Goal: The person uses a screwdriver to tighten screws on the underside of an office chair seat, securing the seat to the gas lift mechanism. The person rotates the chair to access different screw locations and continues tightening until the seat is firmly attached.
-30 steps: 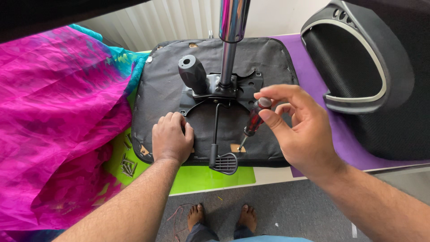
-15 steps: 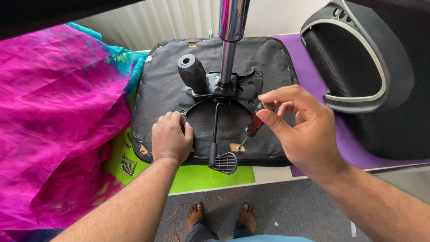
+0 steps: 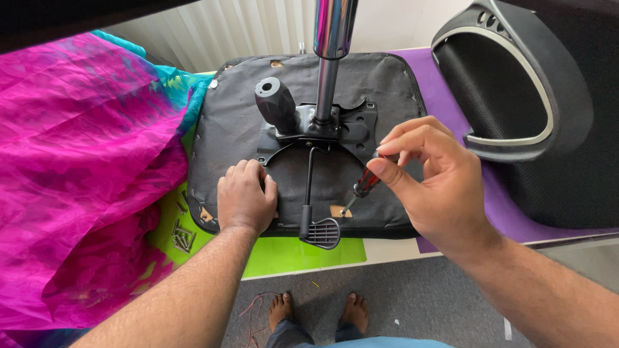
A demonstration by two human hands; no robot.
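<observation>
1. Gripping a red-handled screwdriver (image 3: 365,185) is the right hand (image 3: 431,187); the handle is pinched between thumb and fingertips, and the tip is set against the underside of an upturned chair seat (image 3: 222,129), near its front edge.
2. The seat is pressed flat by the left hand (image 3: 244,200), palm down and fingers closed on nothing, just left of the lever (image 3: 309,200).
3. A black metal mechanism plate (image 3: 351,125) is seen at the seat's middle, with a chrome column (image 3: 330,58) rising from it and a black knob (image 3: 276,103) beside it.
4. The plate is judged already seated; fastening at the front edge appears under way, and how many fixings are left cannot be counted.
5. Loose screws (image 3: 182,235) are noted on the green mat (image 3: 296,251), near the left hand.
6. A chair back (image 3: 516,84) is laid to the right on a purple mat (image 3: 445,96); pink cloth (image 3: 77,180) is heaped to the left.
7. The screwdriver tip is too small to make out; the column's top is cut off.
</observation>
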